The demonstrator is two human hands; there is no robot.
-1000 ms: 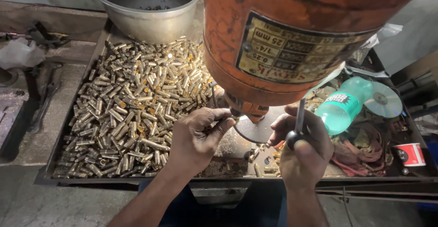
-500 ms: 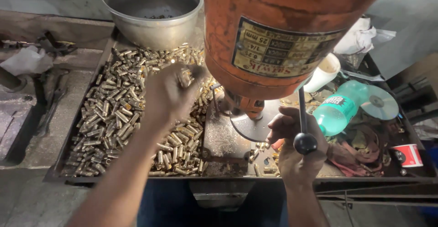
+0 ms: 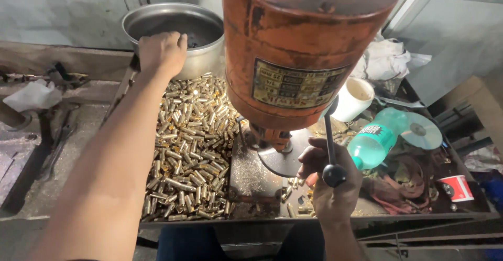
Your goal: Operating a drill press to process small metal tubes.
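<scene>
While our right hand (image 3: pixel 331 183) curls around the thin black lever with a round black knob (image 3: pixel 333 173), that lever stands just in front of the big orange, rust-stained metal machine head (image 3: pixel 306 51), slanting up toward its lower right side. The fingers are closed about the rod above the knob, and the knob sits against our palm. Directly below the machine head we see a round grey metal base plate (image 3: pixel 280 159), with our right hand just to the right of it and a few loose brass pieces (image 3: pixel 290 186) lying just in front of it.

Our left hand (image 3: pixel 161 51) is stretched far out to the left of the machine head, fingers curled into a loose fist over the near rim of the large round steel bowl (image 3: pixel 173 22); we cannot tell whether it holds anything. Between that bowl and the near edge, left of the machine head, a heap of small brass cylinders (image 3: pixel 186 151) fills the shallow metal tray (image 3: pixel 131 80).

To the right of the machine head stand a white cup (image 3: pixel 355 99), a green plastic bottle lying on its side (image 3: pixel 376 141), a shiny disc (image 3: pixel 422 131) and, further right, a small red cup (image 3: pixel 457 187). Crumpled white cloth (image 3: pixel 385 56) lies behind the white cup.
</scene>
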